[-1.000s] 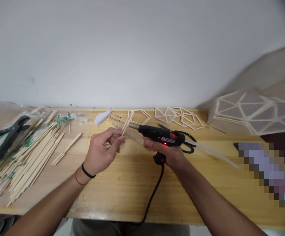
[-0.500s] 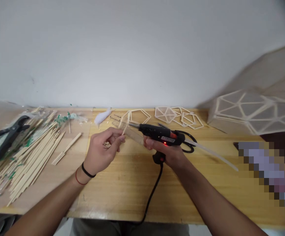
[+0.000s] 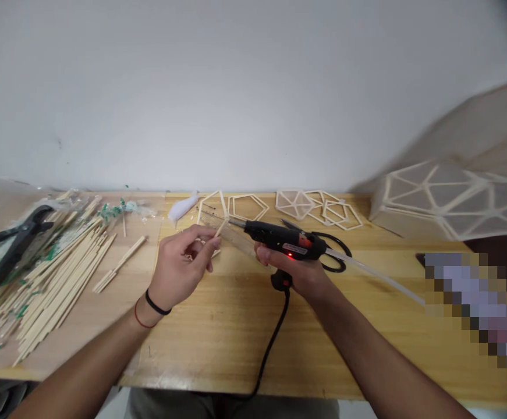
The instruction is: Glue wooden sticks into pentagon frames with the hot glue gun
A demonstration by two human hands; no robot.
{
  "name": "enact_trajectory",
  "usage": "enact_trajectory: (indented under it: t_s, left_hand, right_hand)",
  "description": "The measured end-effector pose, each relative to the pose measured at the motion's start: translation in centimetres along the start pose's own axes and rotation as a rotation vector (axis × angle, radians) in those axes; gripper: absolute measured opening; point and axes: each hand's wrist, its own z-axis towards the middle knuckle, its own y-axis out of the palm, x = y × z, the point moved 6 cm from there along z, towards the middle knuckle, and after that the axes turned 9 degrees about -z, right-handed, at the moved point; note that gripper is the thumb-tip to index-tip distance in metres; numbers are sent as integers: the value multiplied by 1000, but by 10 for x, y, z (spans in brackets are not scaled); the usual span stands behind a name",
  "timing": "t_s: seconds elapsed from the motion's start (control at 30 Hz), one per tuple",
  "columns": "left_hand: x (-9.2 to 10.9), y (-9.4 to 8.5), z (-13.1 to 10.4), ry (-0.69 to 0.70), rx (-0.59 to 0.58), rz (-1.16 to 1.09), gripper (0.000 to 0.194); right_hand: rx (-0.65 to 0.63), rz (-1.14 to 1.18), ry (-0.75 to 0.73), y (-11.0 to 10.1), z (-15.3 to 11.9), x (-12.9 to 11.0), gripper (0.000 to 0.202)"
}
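Note:
My left hand (image 3: 183, 259) pinches a short pale wooden stick (image 3: 222, 226) between thumb and fingers at the middle of the table. My right hand (image 3: 294, 267) is wrapped round the handle of a black glue gun (image 3: 279, 237), whose red light is lit. The gun's metal nozzle points left and is at the upper end of the stick; whether they touch is too small to tell. A long clear glue stick (image 3: 379, 273) juts from its rear. Beneath the nozzle lies a clear ruler (image 3: 240, 241). Behind are wooden pentagon frames (image 3: 248, 207).
Many wooden sticks (image 3: 65, 279) and black-handled pliers (image 3: 17, 250) lie at left, with a small stick bundle (image 3: 120, 265) beside them. A white bag-like item (image 3: 183, 207) is near the wall. A paper-covered stick structure (image 3: 445, 198) stands at right. The black cord (image 3: 270, 343) runs over the front edge.
My right hand has shifted the glue gun slightly left and down. The stick in my left hand has tilted or turned a little, and more of the pentagon frame behind it shows.

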Motion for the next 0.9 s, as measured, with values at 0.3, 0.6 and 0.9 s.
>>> enact_trajectory:
  t_s: [0.3, 0.6, 0.9]
  left_hand:
    - [2, -2, 1, 47, 2, 81, 10]
    - [4, -2, -1, 133, 19, 153, 9]
    - [8, -3, -1, 204, 40, 225, 9]
  right_hand:
    - [-14, 4, 3, -1, -1, -3, 25]
    - [-39, 8, -5, -1, -1, -2, 28]
    - [-48, 12, -9, 0, -1, 1, 32]
